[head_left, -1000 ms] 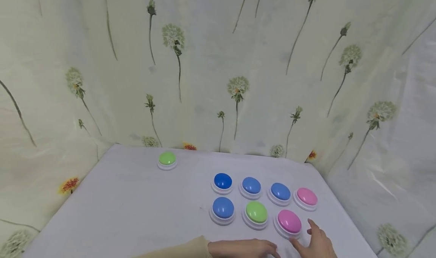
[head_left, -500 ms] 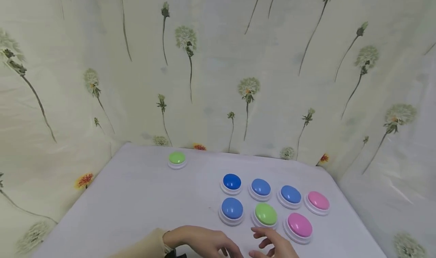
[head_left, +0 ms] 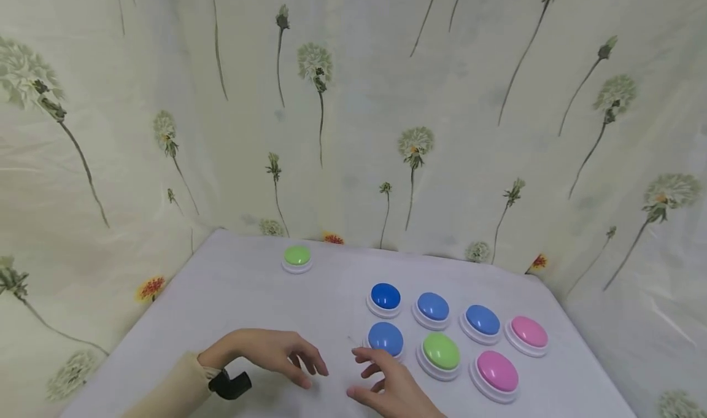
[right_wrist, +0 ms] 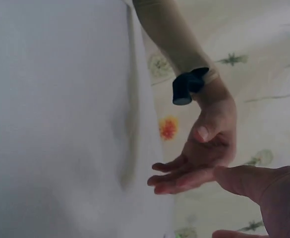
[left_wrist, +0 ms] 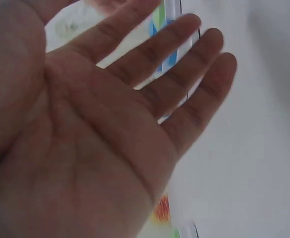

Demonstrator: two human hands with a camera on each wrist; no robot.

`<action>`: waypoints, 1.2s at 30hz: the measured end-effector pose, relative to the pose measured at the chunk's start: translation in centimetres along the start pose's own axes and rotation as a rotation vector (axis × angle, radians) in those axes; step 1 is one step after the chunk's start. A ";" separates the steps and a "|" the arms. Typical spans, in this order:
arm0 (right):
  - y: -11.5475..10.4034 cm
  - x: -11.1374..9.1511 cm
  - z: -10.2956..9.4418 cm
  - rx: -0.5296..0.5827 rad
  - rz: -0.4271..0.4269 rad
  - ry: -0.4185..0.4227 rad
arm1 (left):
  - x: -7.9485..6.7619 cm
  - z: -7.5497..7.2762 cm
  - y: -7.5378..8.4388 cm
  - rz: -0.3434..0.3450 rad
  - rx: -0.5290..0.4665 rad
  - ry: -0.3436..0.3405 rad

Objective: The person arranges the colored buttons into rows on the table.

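Note:
My left hand (head_left: 284, 352) hovers over the white table, left of the push buttons, its fingers loosely bent and holding nothing. In the left wrist view the bare palm (left_wrist: 100, 129) shows, fingers spread. To its right is my right hand (head_left: 394, 384), fingers relaxed and thumb apart, with nothing between them. Its index finger overlaps the lower edge of a light blue button (head_left: 385, 337). Beside that button sit a green button (head_left: 441, 350) and a magenta button (head_left: 498, 371), each domed on a white round base. The right wrist view shows my right thumb (right_wrist: 249, 183) near the left hand.
Behind the front row stand a dark blue button (head_left: 385, 295), two light blue ones and a pink button (head_left: 529, 331). Another green button (head_left: 297, 256) is at the table's far left. A dandelion-print curtain (head_left: 353, 99) encloses the white table (head_left: 265, 301). My left wrist wears a black strap (head_left: 231, 385).
Both hands have moved left, away from the magenta button and past the green one, and now stand further apart. The buttons keep their places on the table; the head view has turned slightly left.

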State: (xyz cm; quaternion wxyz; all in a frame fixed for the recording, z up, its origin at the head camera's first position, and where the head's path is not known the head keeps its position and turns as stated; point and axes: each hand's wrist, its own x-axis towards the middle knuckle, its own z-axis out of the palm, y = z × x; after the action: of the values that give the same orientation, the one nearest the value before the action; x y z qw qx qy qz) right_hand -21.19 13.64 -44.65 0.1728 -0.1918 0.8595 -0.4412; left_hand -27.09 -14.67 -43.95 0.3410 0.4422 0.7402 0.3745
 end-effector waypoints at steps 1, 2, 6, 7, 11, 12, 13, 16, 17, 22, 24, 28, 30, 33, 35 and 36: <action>-0.2 0.7 0.5 -0.001 -0.013 0.007 | -0.5 -0.6 -0.5 -0.027 0.012 0.036; -0.4 1.6 1.0 0.003 -0.018 0.014 | -1.0 -1.2 -0.9 -0.056 0.022 0.077; -1.0 5.3 3.1 -0.001 -0.002 0.053 | -2.5 -3.2 -3.1 -0.184 0.053 0.261; -1.1 6.3 3.5 -0.001 0.004 0.064 | -2.7 -3.7 -3.6 -0.214 0.056 0.305; -1.5 10.1 4.7 -0.007 -0.013 0.126 | -3.6 -5.3 -5.5 -0.303 0.043 0.451; -1.6 10.9 4.8 -0.010 -0.019 0.147 | -3.8 -5.7 -6.0 -0.311 0.029 0.480; -1.7 11.8 4.9 -0.017 -0.022 0.169 | -3.9 -6.1 -6.4 -0.315 0.020 0.508; -1.7 14.1 5.0 -0.032 -0.024 0.233 | -4.1 -7.1 -7.9 -0.329 0.001 0.600; -1.7 14.9 5.0 -0.038 -0.016 0.253 | -4.1 -7.4 -8.4 -0.339 0.009 0.637; -1.0 18.4 4.7 -0.024 0.047 0.308 | -3.6 -8.9 -10.5 -0.426 0.069 0.849; -0.7 19.7 4.6 -0.008 0.063 0.319 | -3.3 -9.4 -11.3 -0.470 0.055 0.930; 0.0 22.3 4.3 0.030 0.069 0.319 | -2.4 -10.8 -12.7 -0.540 0.004 1.033; 0.4 23.5 3.8 0.047 0.062 0.314 | -1.6 -11.5 -13.1 -0.556 0.011 1.038; 0.9 25.1 3.1 0.092 0.066 0.287 | -0.4 -12.4 -13.5 -0.568 0.049 1.010; 1.1 25.8 2.7 0.122 0.069 0.254 | 0.3 -12.8 -13.7 -0.576 0.076 0.986; 1.1 26.0 2.6 0.137 0.071 0.233 | 0.6 -12.9 -13.8 -0.572 0.082 0.979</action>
State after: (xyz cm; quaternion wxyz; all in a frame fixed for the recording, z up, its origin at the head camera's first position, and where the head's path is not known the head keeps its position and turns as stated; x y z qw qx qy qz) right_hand -42.68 -0.09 -50.29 0.0999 -0.0963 0.8478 -0.5119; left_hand -43.65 -21.96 -49.59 0.0283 0.0118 0.9161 0.3997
